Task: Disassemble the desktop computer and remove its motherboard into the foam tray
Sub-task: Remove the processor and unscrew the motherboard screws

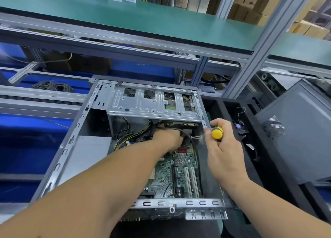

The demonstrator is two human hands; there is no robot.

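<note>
Left hand (168, 138) reaches deep in the computer case (75, 133), grip hidden, at the motherboard's (172, 171) far end under the drive cage (154, 101); right hand (223, 148) grips screwdriver (217, 132) over the case's right wall.

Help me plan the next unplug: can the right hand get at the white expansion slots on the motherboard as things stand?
Probably yes: the white slots lie uncovered just below the right hand, though it holds a screwdriver.

One head-worn wide-angle view looks forward and steeply down, close over the open computer case (75, 135); a green shelf (161, 20) runs at twelve o'clock
</note>
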